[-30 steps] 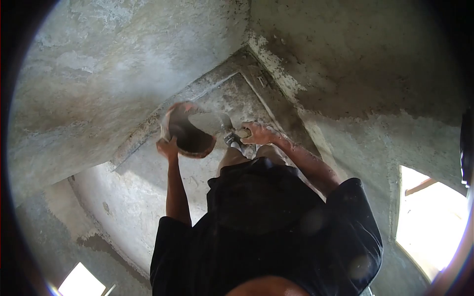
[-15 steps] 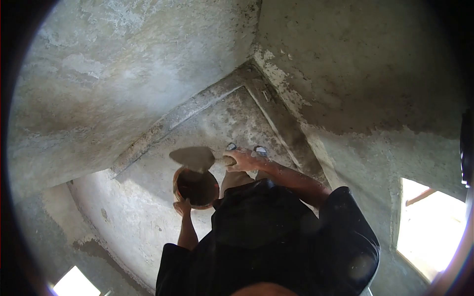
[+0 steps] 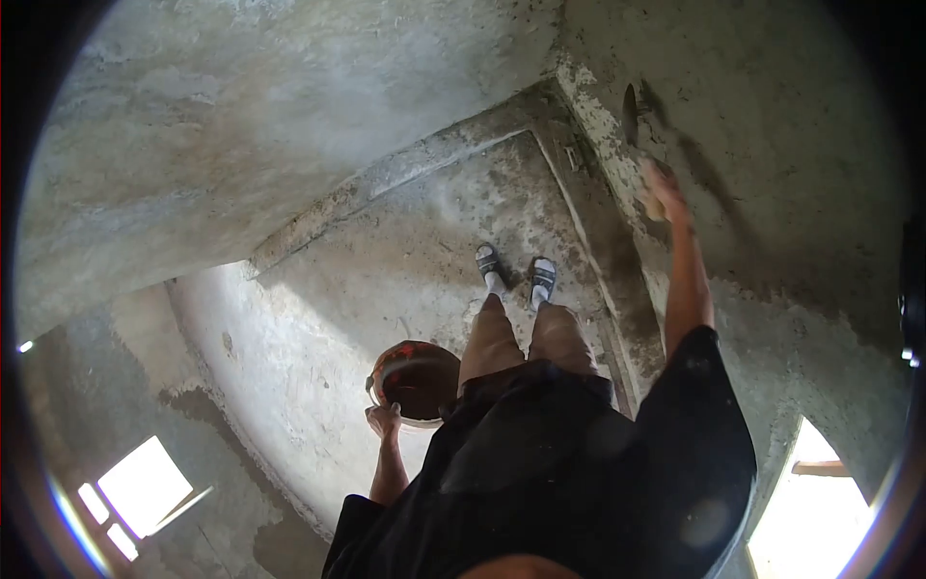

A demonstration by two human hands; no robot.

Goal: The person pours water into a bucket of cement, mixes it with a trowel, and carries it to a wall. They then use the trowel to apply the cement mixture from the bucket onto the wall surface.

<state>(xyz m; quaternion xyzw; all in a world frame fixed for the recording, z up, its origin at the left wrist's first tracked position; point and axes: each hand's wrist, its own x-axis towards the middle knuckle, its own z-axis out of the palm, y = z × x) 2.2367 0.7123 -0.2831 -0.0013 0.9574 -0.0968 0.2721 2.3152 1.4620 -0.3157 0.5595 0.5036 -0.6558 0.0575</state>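
Observation:
My left hand (image 3: 384,420) grips the rim of a round bucket (image 3: 391,365) at my left side. Its inside is dark, with reddish patches on the wall. Out to the right, my right hand (image 3: 664,191) is closed around a trowel (image 3: 630,116). The trowel's blade is seen nearly edge-on, close to the right wall (image 3: 772,125), and throws a shadow there. Damp, darker plaster covers part of this wall, with a rough pale strip near the corner.
My feet in sandals (image 3: 543,275) stand on the concrete floor (image 3: 386,280). A low ledge (image 3: 362,198) runs along the foot of both walls and meets in the corner. Bright openings show at lower left (image 3: 145,485) and lower right (image 3: 815,521).
My right hand has swung the trowel from above the bucket up and right to the wall. The mortar heaped on its blade no longer shows. The bucket stays in my left hand.

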